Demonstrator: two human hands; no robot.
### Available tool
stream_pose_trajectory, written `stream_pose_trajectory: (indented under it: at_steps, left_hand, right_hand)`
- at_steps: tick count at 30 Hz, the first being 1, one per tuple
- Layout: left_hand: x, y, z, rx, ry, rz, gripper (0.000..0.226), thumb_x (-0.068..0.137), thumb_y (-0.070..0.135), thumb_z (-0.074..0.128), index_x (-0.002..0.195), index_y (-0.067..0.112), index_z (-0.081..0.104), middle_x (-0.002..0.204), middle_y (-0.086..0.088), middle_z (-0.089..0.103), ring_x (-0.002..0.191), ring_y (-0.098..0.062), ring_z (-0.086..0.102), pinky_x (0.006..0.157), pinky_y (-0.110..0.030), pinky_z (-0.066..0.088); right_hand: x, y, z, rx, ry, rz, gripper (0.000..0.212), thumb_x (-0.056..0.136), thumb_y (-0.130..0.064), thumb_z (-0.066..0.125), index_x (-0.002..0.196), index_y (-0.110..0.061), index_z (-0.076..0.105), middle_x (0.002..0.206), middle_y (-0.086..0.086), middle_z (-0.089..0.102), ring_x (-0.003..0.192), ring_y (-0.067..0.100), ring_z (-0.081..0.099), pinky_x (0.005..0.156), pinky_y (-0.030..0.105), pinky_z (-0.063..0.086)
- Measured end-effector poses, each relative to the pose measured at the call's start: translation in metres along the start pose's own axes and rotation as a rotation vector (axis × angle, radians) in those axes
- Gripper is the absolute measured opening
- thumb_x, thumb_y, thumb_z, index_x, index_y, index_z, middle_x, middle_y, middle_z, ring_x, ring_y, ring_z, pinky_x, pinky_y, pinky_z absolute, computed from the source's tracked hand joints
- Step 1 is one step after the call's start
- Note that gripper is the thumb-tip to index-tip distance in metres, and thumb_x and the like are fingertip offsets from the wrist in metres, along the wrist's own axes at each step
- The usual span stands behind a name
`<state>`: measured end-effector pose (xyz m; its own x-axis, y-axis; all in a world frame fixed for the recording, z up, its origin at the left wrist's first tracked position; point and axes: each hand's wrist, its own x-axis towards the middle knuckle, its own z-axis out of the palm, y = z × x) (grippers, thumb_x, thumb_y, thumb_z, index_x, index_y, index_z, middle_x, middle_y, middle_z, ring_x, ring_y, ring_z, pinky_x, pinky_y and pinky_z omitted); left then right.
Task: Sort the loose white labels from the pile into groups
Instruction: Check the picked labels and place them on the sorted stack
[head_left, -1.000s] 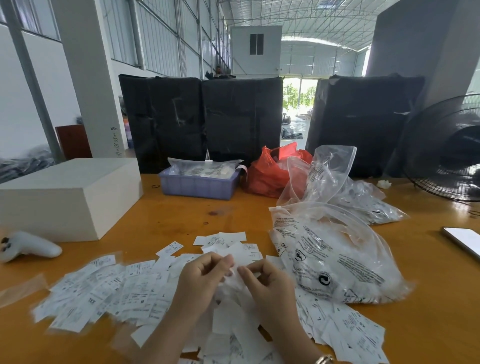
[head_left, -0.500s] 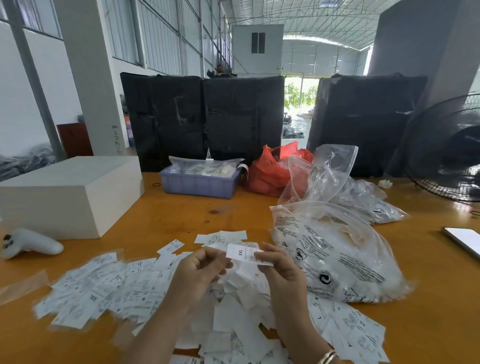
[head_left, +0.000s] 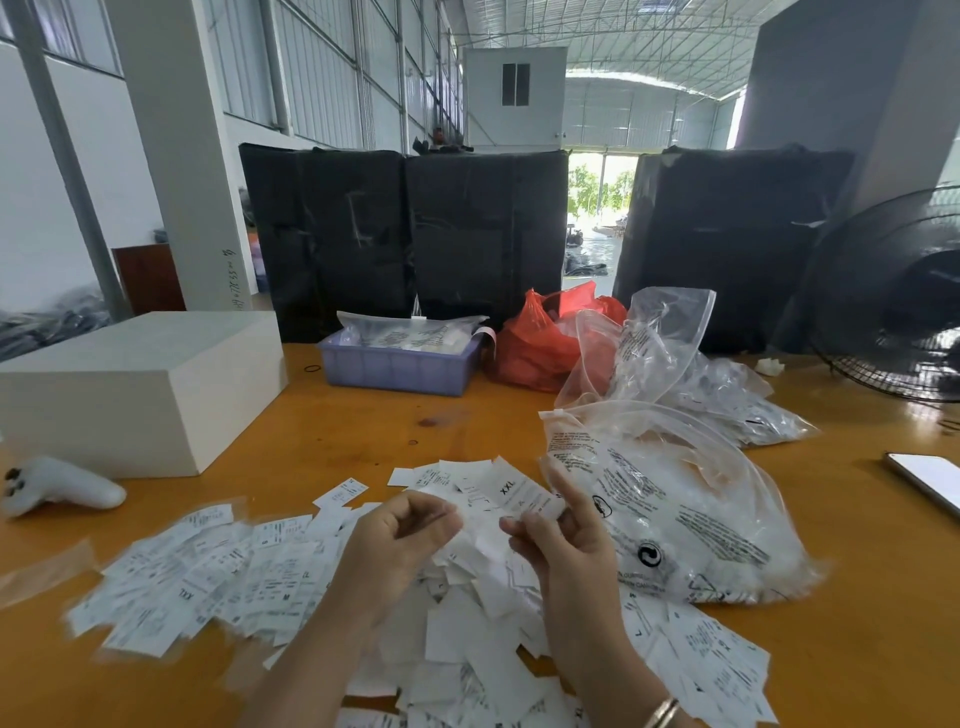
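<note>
Just beside the labels (head_left: 218, 577), a clear bag (head_left: 691, 519) crowds the right hand (head_left: 566, 540).

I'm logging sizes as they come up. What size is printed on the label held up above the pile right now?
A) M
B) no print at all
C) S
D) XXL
D: the label pinched by the right hand above the pile reads XXL in dark letters.

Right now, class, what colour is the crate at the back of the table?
Pale purple-blue crate, clearest in the head view.
</note>
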<state>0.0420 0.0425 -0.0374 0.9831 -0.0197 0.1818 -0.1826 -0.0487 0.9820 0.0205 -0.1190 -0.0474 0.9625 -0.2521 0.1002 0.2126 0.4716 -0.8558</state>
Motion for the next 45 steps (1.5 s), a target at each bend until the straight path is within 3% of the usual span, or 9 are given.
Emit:
stream_pose_trajectory:
  at_steps: [2,8,13,17,26,32,36,41,45]
  left_hand:
    - [0.000,-0.002,0.002,0.066,-0.012,0.014,0.024,0.061,0.033,0.077,0.078,0.017,0.070,0.074,0.010,0.072,0.068,-0.001,0.066,0.059,-0.011,0.049]
    - [0.000,-0.008,0.005,0.228,-0.047,0.043,0.010,0.072,0.021,0.079,0.068,0.023,0.070,0.070,0.011,0.070,0.066,0.000,0.063,0.058,-0.009,0.047]
    - [-0.002,-0.006,0.006,0.316,-0.033,0.117,0.014,0.076,0.025,0.075,0.064,0.030,0.071,0.068,0.013,0.070,0.065,0.001,0.062,0.056,-0.008,0.045]
    - [-0.005,0.000,0.009,0.287,-0.012,0.133,0.014,0.075,0.034,0.071,0.063,0.025,0.070,0.064,0.012,0.070,0.059,0.003,0.061,0.052,-0.006,0.043]
    - [-0.008,0.005,0.014,0.130,-0.014,0.132,0.015,0.064,0.046,0.066,0.063,0.033,0.074,0.060,0.006,0.070,0.054,0.004,0.058,0.053,-0.006,0.041]
    - [-0.009,0.004,0.016,0.106,0.015,0.139,0.030,0.062,0.055,0.063,0.067,0.028,0.075,0.066,0.007,0.072,0.062,-0.001,0.065,0.057,-0.007,0.046]
    - [-0.009,0.005,0.015,0.074,0.025,0.112,0.016,0.067,0.046,0.065,0.072,0.033,0.075,0.069,0.003,0.073,0.065,-0.005,0.067,0.059,-0.010,0.048]
    - [-0.008,0.006,0.014,0.072,0.021,0.078,0.014,0.081,0.026,0.068,0.070,0.032,0.074,0.067,0.004,0.072,0.059,0.001,0.063,0.056,-0.008,0.046]
    - [-0.007,0.008,0.012,0.068,0.033,0.058,0.013,0.072,0.037,0.069,0.063,0.028,0.073,0.064,0.006,0.071,0.054,0.003,0.060,0.051,-0.008,0.044]
  right_hand:
    - [0.000,-0.002,-0.001,0.095,0.010,0.060,0.042,0.086,0.007,0.057,0.116,-0.022,0.062,0.101,0.023,0.064,0.085,0.029,0.070,0.066,0.025,0.056]
    - [0.000,-0.005,0.001,0.093,-0.014,0.131,0.023,0.072,-0.007,0.070,0.056,-0.022,0.064,0.085,0.006,0.073,0.088,0.021,0.065,0.077,0.030,0.048]
    - [-0.003,-0.002,0.005,-0.053,-0.089,0.112,0.007,0.083,-0.017,0.066,0.079,-0.012,0.064,0.075,0.011,0.070,0.058,0.014,0.056,0.055,0.024,0.043]
    - [-0.007,0.003,0.012,-0.215,-0.086,0.036,0.027,0.087,-0.021,0.062,0.061,-0.020,0.067,0.054,0.002,0.048,0.046,0.011,0.038,0.047,0.022,0.031]
    - [-0.010,0.014,0.018,-0.160,-0.053,0.247,0.049,0.052,-0.059,0.074,0.068,-0.012,0.065,0.069,0.009,0.056,0.067,0.023,0.050,0.064,0.035,0.042]
    - [-0.006,0.021,0.018,0.000,-0.248,0.303,0.045,0.057,-0.053,0.077,0.075,-0.012,0.074,0.069,0.005,0.066,0.067,0.016,0.061,0.068,0.035,0.049]
    - [-0.005,0.022,0.015,-0.014,-0.258,0.311,0.040,0.060,-0.052,0.075,0.072,-0.015,0.073,0.069,0.004,0.065,0.064,0.014,0.059,0.065,0.031,0.046]
    - [-0.004,0.010,0.011,-0.036,-0.129,0.214,0.024,0.064,-0.041,0.076,0.056,-0.020,0.066,0.060,0.007,0.059,0.057,0.016,0.055,0.057,0.027,0.044]
    - [-0.001,0.001,0.004,-0.076,-0.008,0.095,0.021,0.080,-0.018,0.070,0.061,-0.012,0.063,0.058,0.010,0.060,0.053,0.016,0.053,0.052,0.024,0.044]
